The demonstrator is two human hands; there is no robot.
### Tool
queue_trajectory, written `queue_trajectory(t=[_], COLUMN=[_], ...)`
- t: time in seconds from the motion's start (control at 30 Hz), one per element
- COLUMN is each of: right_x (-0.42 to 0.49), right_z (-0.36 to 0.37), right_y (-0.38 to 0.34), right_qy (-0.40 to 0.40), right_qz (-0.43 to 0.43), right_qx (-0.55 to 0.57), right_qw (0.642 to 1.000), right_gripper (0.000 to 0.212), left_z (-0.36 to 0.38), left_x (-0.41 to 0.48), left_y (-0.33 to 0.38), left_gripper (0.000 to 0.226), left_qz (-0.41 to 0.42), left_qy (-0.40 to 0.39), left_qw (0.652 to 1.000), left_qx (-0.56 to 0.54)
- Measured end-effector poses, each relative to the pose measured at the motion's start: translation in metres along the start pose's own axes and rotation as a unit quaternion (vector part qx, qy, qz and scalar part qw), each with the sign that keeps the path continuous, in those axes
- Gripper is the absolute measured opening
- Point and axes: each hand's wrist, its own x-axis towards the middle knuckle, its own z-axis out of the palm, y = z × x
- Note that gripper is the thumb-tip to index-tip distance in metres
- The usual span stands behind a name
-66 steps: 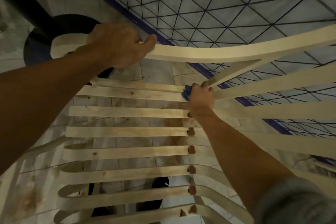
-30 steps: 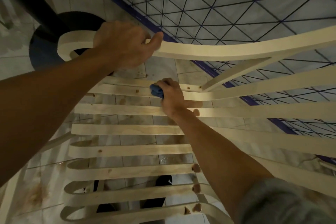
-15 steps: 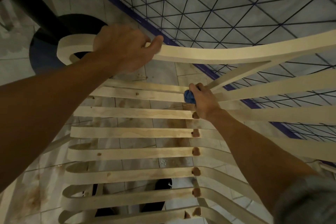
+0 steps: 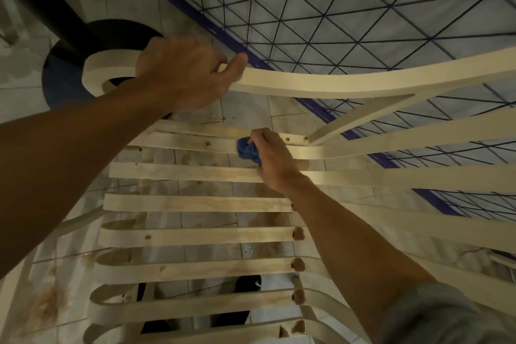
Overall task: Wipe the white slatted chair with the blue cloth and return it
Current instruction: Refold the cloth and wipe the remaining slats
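The white slatted chair [image 4: 195, 204] fills the view from above, its seat slats running left to right and its curved armrest arching across the top. My left hand [image 4: 181, 70] grips that armrest near its curled end. My right hand [image 4: 273, 162] presses a bunched blue cloth [image 4: 247, 150] onto the far seat slat, close to where the armrest's strut meets the seat. Most of the cloth is hidden under my fingers.
A blue-framed wire mesh panel [image 4: 335, 8] stands close behind the chair at the top right. A black post with a round dark base [image 4: 67, 75] sits on the stained tile floor at the upper left. Dark shoes [image 4: 245, 288] show through the near slats.
My right hand has slid the blue cloth back and forth along the far slat: left, then right, now left again toward the middle. My left hand keeps its grip on the armrest.
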Motion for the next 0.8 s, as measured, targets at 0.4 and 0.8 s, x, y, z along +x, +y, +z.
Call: queue_trajectory(t=[0.4, 0.8], right_x=[-0.019, -0.008], right_z=[-0.031, -0.013], right_y=[0.045, 0.023], right_qy=[-0.054, -0.013], right_qz=[0.130, 0.115], right_qx=[-0.109, -0.028], right_qw=[0.984, 0.993], right_gripper=[0.040, 0.035], left_z=[0.000, 0.012], left_x=[0.003, -0.045], left_y=[0.000, -0.085], left_gripper=[0.062, 0.050], left_qz=[0.006, -0.200], left_qy=[0.007, 0.115], left_qw=[1.000, 0.931], left_qx=[-0.012, -0.282])
